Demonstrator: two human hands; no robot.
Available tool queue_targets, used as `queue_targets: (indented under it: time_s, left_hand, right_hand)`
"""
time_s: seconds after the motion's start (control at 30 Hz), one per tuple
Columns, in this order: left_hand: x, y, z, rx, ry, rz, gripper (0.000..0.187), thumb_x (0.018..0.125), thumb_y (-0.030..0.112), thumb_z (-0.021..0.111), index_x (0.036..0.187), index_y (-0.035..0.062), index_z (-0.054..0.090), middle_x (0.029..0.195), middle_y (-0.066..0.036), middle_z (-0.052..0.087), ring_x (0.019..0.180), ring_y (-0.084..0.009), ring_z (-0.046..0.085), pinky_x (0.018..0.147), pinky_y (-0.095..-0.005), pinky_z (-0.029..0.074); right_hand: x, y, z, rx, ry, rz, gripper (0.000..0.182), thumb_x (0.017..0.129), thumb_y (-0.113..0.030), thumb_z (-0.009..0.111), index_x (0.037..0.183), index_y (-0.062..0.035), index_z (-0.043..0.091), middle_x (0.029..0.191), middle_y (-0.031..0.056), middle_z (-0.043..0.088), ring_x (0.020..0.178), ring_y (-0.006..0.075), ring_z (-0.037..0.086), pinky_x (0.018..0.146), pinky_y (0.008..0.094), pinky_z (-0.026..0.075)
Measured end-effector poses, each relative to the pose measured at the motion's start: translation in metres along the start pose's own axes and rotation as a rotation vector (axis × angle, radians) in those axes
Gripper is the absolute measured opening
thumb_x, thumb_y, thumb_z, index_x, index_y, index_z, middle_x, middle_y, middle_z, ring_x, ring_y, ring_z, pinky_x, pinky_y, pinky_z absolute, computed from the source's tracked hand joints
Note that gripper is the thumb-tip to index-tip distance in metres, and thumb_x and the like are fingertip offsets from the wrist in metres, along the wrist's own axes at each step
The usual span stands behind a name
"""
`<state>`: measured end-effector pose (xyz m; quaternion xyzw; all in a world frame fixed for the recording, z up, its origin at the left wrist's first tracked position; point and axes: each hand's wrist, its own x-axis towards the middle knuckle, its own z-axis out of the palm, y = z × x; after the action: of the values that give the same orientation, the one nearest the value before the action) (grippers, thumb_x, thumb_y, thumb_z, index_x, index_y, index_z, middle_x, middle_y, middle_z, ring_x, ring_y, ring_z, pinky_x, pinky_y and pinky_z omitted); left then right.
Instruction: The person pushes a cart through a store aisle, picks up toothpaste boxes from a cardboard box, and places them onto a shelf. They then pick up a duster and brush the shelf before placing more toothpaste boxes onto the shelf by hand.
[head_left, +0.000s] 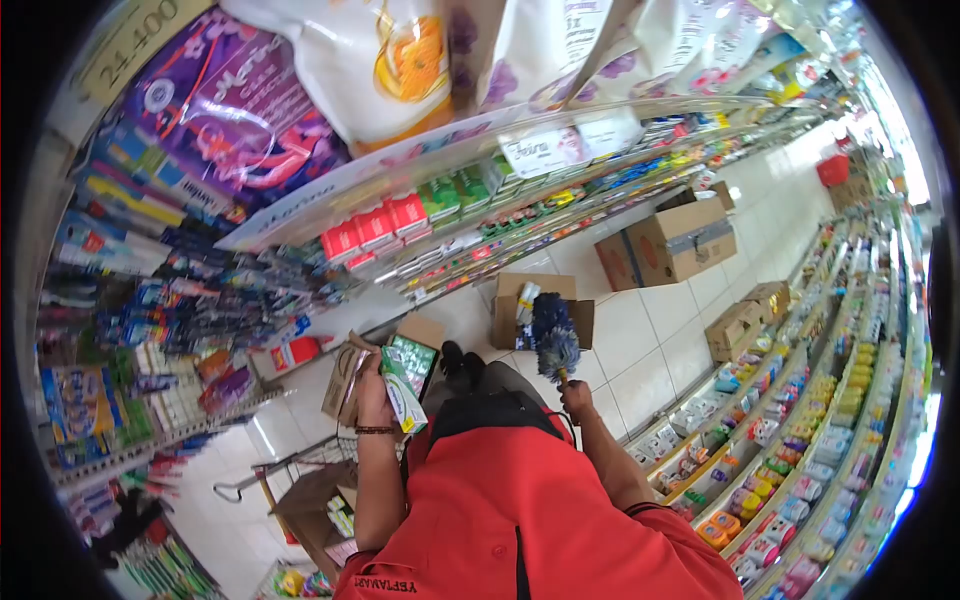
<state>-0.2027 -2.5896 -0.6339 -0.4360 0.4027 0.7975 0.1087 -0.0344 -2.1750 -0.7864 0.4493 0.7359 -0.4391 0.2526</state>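
My right hand [575, 397] is wrapped round the handle of a feather duster [555, 335], whose dark blue-grey plumes point up and away from me. On the other side, my left hand [374, 400], with a bracelet at its wrist, is closed at the side of an open cardboard carton [345, 380]. A green-and-white box [404, 392] sticks out of that carton against the hand, and more green packaging shows inside. The fingertips of my left hand are partly hidden.
A shopping cart [262, 480] with a carton stands at my left. On the tiled floor ahead lie an open carton [510, 310] and a larger taped box [670, 245]. Stocked shelves [790, 440] line the right; hanging pouches [390, 70] and red boxes [375, 228] fill the left shelving.
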Motion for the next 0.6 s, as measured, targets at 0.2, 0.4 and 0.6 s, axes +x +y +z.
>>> queue_targets:
  time_s: [0.2,0.4,0.6]
  left_hand:
    - [0.045,0.030,0.006,0.221,-0.215,0.011,0.030,0.100,0.030,0.059,0.103,0.0012,0.066,0.093,-0.006,0.066,0.081,-0.0181,0.063,0.076,-0.0326,0.052]
    - [0.106,0.037,0.008,0.273,-0.282,-0.091,0.034,0.099,0.033,0.060,0.104,0.0009,0.068,0.093,-0.006,0.068,0.079,-0.0174,0.063,0.075,-0.0313,0.051]
    - [0.110,0.040,0.041,0.392,-0.389,-0.124,0.032,0.101,0.032,0.059,0.101,0.0013,0.069,0.091,-0.006,0.069,0.076,-0.0161,0.064,0.072,-0.0294,0.051]
  right_hand:
    - [-0.041,0.023,0.015,-0.226,0.114,-0.062,0.040,0.085,-0.039,0.067,0.086,0.0006,0.073,0.084,0.0254,0.071,0.086,0.0384,0.071,0.074,0.0455,0.054]
    - [-0.066,0.045,0.025,-0.187,0.211,0.160,0.056,0.091,-0.050,0.058,0.085,0.0032,0.071,0.083,0.0259,0.071,0.089,0.0421,0.070,0.073,0.0484,0.053]
    - [-0.047,0.098,0.040,-0.146,0.349,0.222,0.070,0.091,-0.062,0.055,0.084,0.0059,0.071,0.089,0.0317,0.068,0.095,0.0468,0.067,0.075,0.0514,0.051]
